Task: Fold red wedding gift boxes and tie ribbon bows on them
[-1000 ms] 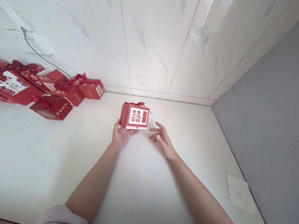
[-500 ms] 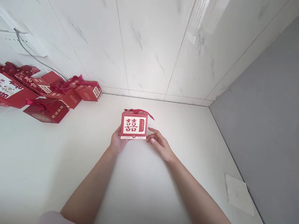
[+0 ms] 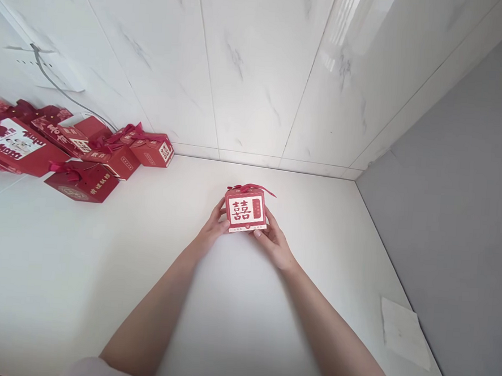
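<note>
Between my two hands is a small red and white gift box (image 3: 245, 211) with a large red character on its front panel. A dark pink ribbon (image 3: 253, 188) is tied on top, one tail trailing to the right. My left hand (image 3: 213, 228) grips the box's left side, its thumb at the lower front corner. On the other side, my right hand (image 3: 276, 243) holds the right edge, with the thumb at the bottom front and the fingers partly hidden behind.
Several red gift boxes (image 3: 83, 184) with ribbons are grouped on the white tabletop (image 3: 144, 272) at the left, by the tiled wall (image 3: 258, 69). A grey cable (image 3: 65, 92) runs down the wall behind them. A pale flat sheet (image 3: 404, 332) lies at the right edge.
The box has moved to the right and is slightly turned. My right hand, beside it before with fingers apart, has closed on its right side. The left hand has shifted right with it.
</note>
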### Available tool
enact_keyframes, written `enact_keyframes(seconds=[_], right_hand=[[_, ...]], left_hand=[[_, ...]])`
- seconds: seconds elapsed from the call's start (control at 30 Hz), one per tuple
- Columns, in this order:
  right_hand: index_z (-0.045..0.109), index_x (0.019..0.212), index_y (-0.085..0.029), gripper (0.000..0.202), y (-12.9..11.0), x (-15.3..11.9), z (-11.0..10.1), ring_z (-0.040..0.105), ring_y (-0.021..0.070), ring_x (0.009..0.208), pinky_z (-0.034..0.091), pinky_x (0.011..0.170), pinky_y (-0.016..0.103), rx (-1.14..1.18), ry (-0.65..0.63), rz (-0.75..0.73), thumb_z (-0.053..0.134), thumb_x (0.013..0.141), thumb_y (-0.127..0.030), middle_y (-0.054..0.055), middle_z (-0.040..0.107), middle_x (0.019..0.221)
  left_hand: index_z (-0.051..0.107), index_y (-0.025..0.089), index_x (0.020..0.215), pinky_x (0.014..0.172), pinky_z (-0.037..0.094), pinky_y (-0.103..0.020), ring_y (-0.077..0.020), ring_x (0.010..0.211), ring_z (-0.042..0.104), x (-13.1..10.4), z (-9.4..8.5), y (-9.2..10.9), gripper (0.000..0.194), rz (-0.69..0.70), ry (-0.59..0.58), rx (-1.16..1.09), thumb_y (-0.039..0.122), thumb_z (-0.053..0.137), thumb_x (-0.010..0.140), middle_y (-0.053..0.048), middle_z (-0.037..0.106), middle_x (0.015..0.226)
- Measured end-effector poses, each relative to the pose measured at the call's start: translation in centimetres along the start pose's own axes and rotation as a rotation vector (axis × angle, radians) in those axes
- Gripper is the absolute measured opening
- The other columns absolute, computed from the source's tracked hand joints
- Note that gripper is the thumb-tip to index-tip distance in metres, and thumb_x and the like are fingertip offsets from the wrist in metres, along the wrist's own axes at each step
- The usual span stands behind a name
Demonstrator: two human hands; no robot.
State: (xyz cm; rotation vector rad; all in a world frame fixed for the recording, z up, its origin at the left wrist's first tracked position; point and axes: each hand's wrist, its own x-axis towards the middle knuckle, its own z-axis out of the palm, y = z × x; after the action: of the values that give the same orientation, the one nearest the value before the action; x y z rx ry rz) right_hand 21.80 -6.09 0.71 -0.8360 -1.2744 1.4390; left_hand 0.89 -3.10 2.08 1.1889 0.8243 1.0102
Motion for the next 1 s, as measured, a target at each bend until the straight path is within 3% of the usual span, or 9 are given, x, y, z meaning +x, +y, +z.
enact_keyframes(seconds=[0.1, 0.2, 0.3, 0.4, 0.5, 0.7, 0.9, 1.0], right_hand=[[0.026, 0.153, -0.034, 0.074, -0.1, 0.0, 0.0, 0.058, 0.0260, 0.121, 0.043, 0.107, 0.047, 0.034, -0.005, -0.003, 0.064, 0.090, -0.043, 0.003, 0.054, 0.142], [0.024, 0.153, -0.035, 0.075, 0.0, -0.1, 0.0, 0.057, 0.0260, 0.121, 0.042, 0.107, 0.048, 0.015, -0.032, -0.012, 0.064, 0.090, -0.043, 0.002, 0.053, 0.142], [0.021, 0.154, -0.036, 0.074, 0.2, -0.2, -0.1, 0.060, 0.0245, 0.114, 0.042, 0.106, 0.048, -0.022, -0.049, -0.033, 0.061, 0.092, -0.043, 0.004, 0.060, 0.133], [0.023, 0.153, -0.035, 0.072, 0.4, -0.3, -0.3, 0.062, 0.0226, 0.102, 0.045, 0.101, 0.047, -0.090, -0.038, -0.033, 0.060, 0.092, -0.043, 0.005, 0.064, 0.120], [0.026, 0.151, -0.035, 0.068, 0.6, -0.4, -0.3, 0.061, 0.0215, 0.099, 0.045, 0.099, 0.047, -0.147, -0.027, -0.016, 0.061, 0.092, -0.042, 0.006, 0.064, 0.117], [0.028, 0.148, -0.035, 0.063, 0.4, -0.5, -0.1, 0.061, 0.0206, 0.097, 0.046, 0.097, 0.047, -0.179, -0.038, 0.002, 0.059, 0.093, -0.041, 0.006, 0.062, 0.118], [0.030, 0.146, -0.033, 0.061, 0.5, -0.5, -0.1, 0.061, 0.0210, 0.098, 0.046, 0.098, 0.046, -0.204, -0.043, 0.011, 0.059, 0.093, -0.041, 0.006, 0.063, 0.117], [0.031, 0.146, -0.032, 0.056, 0.8, -0.4, 0.0, 0.063, 0.0202, 0.095, 0.048, 0.096, 0.045, -0.200, -0.010, 0.005, 0.054, 0.095, -0.044, 0.006, 0.062, 0.117]], left_hand=[[0.030, 0.035, 0.150, 0.100, 0.046, -0.057, -0.0367, 0.129, 0.050, 0.0, -0.2, -0.1, 0.073, -0.045, 0.020, -0.033, 0.052, 0.060, 0.086, -0.012, 0.044, 0.148], [0.036, 0.035, 0.146, 0.099, 0.047, -0.054, -0.0361, 0.128, 0.051, 0.0, -0.2, -0.1, 0.069, -0.058, 0.002, -0.040, 0.051, 0.063, 0.085, -0.010, 0.047, 0.146], [0.040, 0.034, 0.142, 0.097, 0.049, -0.053, -0.0355, 0.127, 0.053, 0.1, -0.3, -0.1, 0.064, -0.118, 0.053, -0.036, 0.050, 0.064, 0.085, -0.010, 0.050, 0.145], [0.045, 0.027, 0.139, 0.098, 0.048, -0.053, -0.0339, 0.115, 0.062, 0.3, -0.5, 0.1, 0.060, -0.161, 0.091, -0.156, 0.058, 0.053, 0.089, -0.013, 0.058, 0.137], [0.046, 0.025, 0.138, 0.101, 0.047, -0.048, -0.0305, 0.106, 0.068, 0.6, -0.8, 0.5, 0.059, -0.151, 0.128, -0.321, 0.060, 0.045, 0.091, -0.012, 0.063, 0.131], [0.051, 0.014, 0.136, 0.092, 0.053, -0.040, -0.0314, 0.104, 0.069, 0.7, -1.3, 1.0, 0.072, -0.203, 0.191, -0.488, 0.067, 0.041, 0.088, -0.017, 0.066, 0.123], [0.051, 0.015, 0.136, 0.095, 0.052, -0.045, -0.0313, 0.102, 0.069, 0.7, -1.4, 0.8, 0.073, -0.206, 0.195, -0.466, 0.068, 0.042, 0.087, -0.017, 0.066, 0.122], [0.046, 0.023, 0.139, 0.103, 0.047, -0.048, -0.0293, 0.110, 0.066, 0.6, -0.7, 0.6, 0.062, -0.116, 0.160, -0.317, 0.054, 0.058, 0.086, -0.013, 0.061, 0.132]])
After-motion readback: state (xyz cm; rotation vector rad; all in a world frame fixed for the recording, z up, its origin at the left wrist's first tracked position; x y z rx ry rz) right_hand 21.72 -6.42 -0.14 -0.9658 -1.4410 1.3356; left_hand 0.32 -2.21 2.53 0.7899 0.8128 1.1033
